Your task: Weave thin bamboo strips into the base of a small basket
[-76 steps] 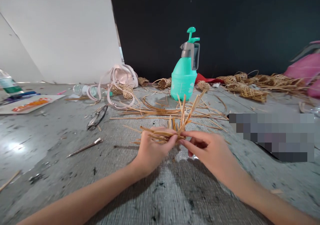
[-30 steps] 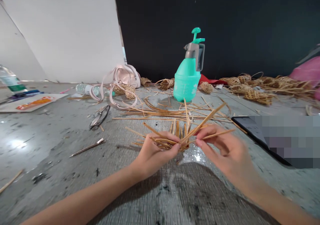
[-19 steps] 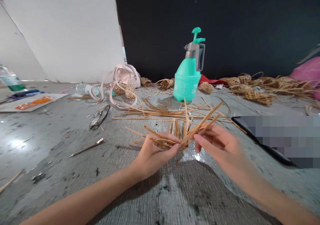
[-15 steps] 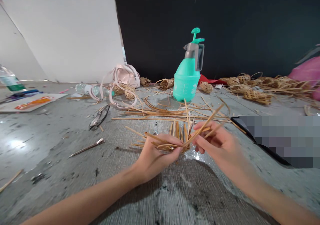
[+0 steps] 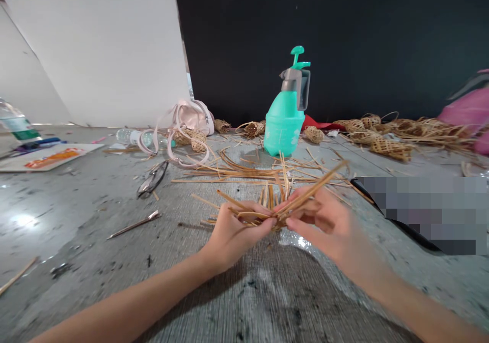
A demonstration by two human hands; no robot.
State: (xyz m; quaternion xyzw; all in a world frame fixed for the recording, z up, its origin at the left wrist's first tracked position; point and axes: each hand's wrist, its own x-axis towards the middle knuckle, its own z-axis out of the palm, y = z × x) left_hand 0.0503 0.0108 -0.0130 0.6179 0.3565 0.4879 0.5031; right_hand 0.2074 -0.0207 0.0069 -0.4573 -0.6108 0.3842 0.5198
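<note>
Between my hands is a small piece of weaving made of tan bamboo strips (image 5: 271, 196), their loose ends sticking out up, left and right. My left hand (image 5: 241, 226) pinches the left side of it between thumb and fingers. Close by on the right, my right hand (image 5: 319, 218) has its thumb and fingers closed on strips (image 5: 324, 176) that slant up to the right. The two thumbs nearly meet at the weave. My fingers cover much of the woven part.
Loose strips (image 5: 237, 172) lie behind my hands, before a green spray bottle (image 5: 284, 121). Left are a pointed metal tool (image 5: 132, 225), glasses (image 5: 152, 180), a plastic bottle (image 5: 133, 137) and a pink bag (image 5: 194, 116). A dark-edged, pixelated flat object (image 5: 428, 210) lies right; woven pieces (image 5: 391, 148) sit behind.
My right hand has moved left and closer to my left hand, its fingers now closed at the weave. The slanting strips have shifted slightly with it. My left hand stays nearly in place.
</note>
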